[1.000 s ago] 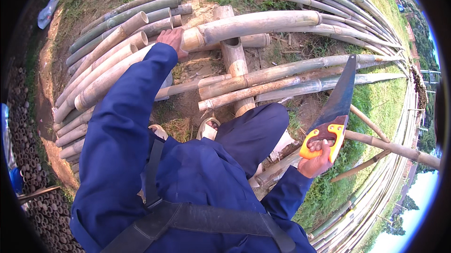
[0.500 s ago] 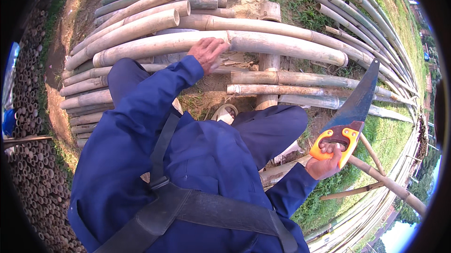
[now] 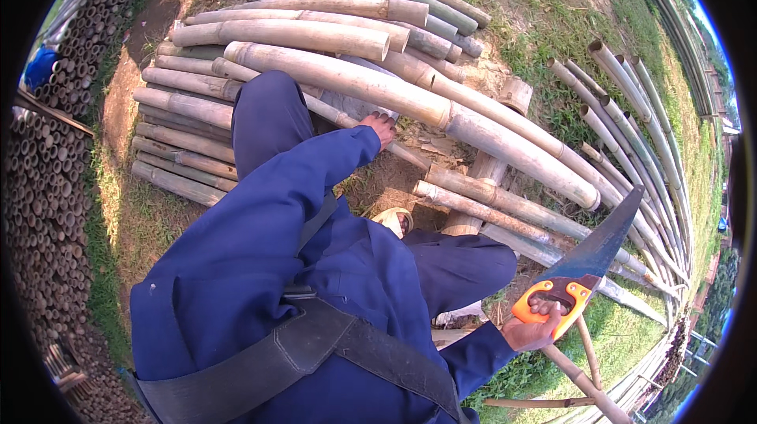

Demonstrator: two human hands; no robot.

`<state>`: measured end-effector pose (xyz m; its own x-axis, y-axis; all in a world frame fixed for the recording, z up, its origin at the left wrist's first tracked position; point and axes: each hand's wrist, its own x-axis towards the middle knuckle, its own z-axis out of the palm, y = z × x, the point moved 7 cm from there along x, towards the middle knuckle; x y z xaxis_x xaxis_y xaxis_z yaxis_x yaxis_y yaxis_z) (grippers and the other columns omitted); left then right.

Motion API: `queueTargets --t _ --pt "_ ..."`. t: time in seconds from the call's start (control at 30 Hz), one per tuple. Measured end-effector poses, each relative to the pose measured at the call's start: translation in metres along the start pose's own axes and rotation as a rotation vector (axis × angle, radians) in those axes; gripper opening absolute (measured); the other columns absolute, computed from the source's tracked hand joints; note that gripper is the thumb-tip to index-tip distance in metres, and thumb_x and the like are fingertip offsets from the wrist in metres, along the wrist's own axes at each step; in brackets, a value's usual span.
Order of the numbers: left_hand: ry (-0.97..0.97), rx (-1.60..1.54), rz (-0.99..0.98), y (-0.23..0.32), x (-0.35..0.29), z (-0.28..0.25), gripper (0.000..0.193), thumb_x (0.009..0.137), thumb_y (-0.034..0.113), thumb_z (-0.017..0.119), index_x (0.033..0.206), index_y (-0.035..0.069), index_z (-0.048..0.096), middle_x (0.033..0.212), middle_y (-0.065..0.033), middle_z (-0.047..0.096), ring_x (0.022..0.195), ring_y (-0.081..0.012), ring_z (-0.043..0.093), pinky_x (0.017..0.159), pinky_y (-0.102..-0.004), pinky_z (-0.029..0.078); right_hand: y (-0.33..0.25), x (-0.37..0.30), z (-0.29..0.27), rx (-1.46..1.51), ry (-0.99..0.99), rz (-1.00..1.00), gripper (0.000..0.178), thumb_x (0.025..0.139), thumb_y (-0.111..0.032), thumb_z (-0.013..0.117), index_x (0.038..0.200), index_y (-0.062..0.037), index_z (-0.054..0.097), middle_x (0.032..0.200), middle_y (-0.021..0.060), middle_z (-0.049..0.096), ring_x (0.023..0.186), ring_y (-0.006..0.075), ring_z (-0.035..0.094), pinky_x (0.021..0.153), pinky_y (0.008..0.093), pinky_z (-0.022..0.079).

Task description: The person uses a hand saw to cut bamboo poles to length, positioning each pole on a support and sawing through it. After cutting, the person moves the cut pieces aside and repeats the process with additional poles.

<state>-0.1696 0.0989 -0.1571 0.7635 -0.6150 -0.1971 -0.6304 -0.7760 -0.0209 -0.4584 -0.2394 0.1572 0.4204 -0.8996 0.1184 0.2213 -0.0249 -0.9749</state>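
My right hand [image 3: 535,331] grips the orange handle of a handsaw [image 3: 593,244], its dark blade pointing up and away to the right. My left hand [image 3: 380,129] is down on a thin bamboo pole [image 3: 412,157], fingers bent over it; their undersides are hidden. Just beyond that hand lies a thick, pale bamboo pole [image 3: 339,79], running from the far left down to the right. It rests across a short bamboo support [image 3: 486,168]. The saw blade is apart from the thick pole's right end.
Cut bamboo poles [image 3: 189,110] lie in rows at left and far left. Two shorter poles [image 3: 505,207] lie nearer, beside my right knee. Long poles [image 3: 643,132] stretch along the right over grass. A large stack of bamboo ends [image 3: 47,227] fills the left edge.
My left hand has left the thick bamboo pole and moved nearer, down to the thin one. The view has turned, so the poles slant more. My right hand still holds the handsaw.
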Motion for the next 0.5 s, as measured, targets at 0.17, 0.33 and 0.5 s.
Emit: queueTargets --t 0.17,0.33,0.5 --pt "-0.310 -0.210 -0.134 -0.021 -0.015 -0.037 0.062 0.084 0.032 0.073 0.138 0.014 0.047 0.106 -0.0134 0.073 0.099 -0.0317 0.073 0.083 -0.0484 0.055 0.011 0.006 -0.004 0.049 -0.007 0.046 0.013 0.093 -0.009 0.060 0.085 -0.0086 0.050 0.065 -0.0010 0.041 0.060 0.0108 0.044 0.062 0.0276 0.043" --pt "-0.140 -0.111 0.026 -0.058 -0.032 -0.058 0.057 0.086 0.037 0.072 0.135 0.023 0.048 0.098 -0.0119 0.074 0.088 -0.0328 0.074 0.073 -0.0499 0.057 0.012 0.008 0.008 0.103 -0.045 0.051 0.009 0.095 -0.005 0.056 0.090 -0.0063 0.049 0.067 -0.0010 0.042 0.060 0.0102 0.043 0.060 0.0267 0.043" --pt "-0.005 -0.159 0.090 -0.062 -0.045 -0.102 0.043 0.089 0.044 0.068 0.122 0.023 0.050 0.097 -0.0120 0.072 0.087 -0.0352 0.073 0.075 -0.0519 0.055 0.015 0.007 0.017 0.121 -0.073 0.065 0.008 0.096 -0.005 0.056 0.093 -0.0062 0.049 0.067 -0.0010 0.042 0.060 0.0102 0.043 0.060 0.0270 0.043"
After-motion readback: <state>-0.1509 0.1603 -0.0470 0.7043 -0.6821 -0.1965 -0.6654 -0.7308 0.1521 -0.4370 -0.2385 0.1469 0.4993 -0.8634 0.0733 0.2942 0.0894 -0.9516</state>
